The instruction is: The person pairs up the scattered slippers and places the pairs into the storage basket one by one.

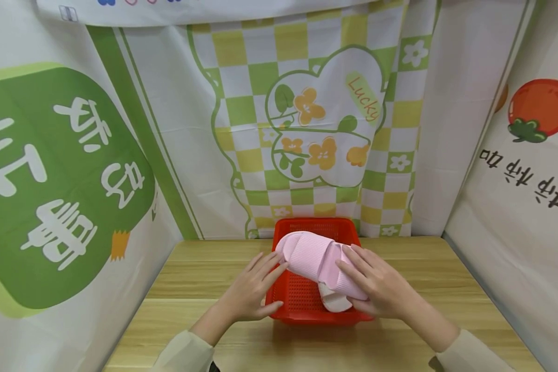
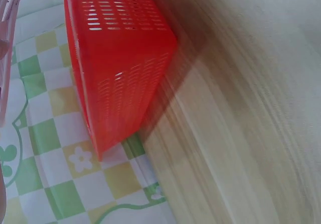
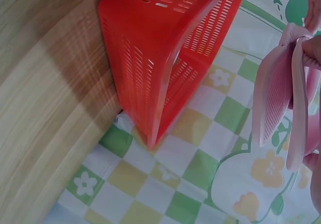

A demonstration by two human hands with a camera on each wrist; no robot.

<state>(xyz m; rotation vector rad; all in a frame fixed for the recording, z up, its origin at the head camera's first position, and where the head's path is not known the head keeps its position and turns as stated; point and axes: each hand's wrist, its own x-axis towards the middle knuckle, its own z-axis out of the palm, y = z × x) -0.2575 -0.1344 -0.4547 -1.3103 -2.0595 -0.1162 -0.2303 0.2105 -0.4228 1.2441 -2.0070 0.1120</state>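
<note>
A pair of pink slippers (image 1: 309,256) with ribbed straps is held over a red plastic basket (image 1: 302,318). My right hand (image 1: 383,284) grips them at their right end, thumb below and fingers over the top. At the left end, my left hand (image 1: 252,287) has its fingers extended, fingertips right at the slipper's edge and thumb spread away. In the right wrist view the pink slippers (image 3: 273,96) show their soles side by side. Only a strip of pink slipper (image 2: 5,48) enters the left wrist view. Partly hidden beneath them, a white slipper (image 1: 336,300) lies in the basket.
The basket stands on a light wooden table (image 1: 214,281) near its back edge. Behind hangs a green and yellow checked cloth (image 1: 246,111). Printed cloth walls flank the table, with a green sign (image 1: 74,170) at left and a tomato print (image 1: 541,108) at right.
</note>
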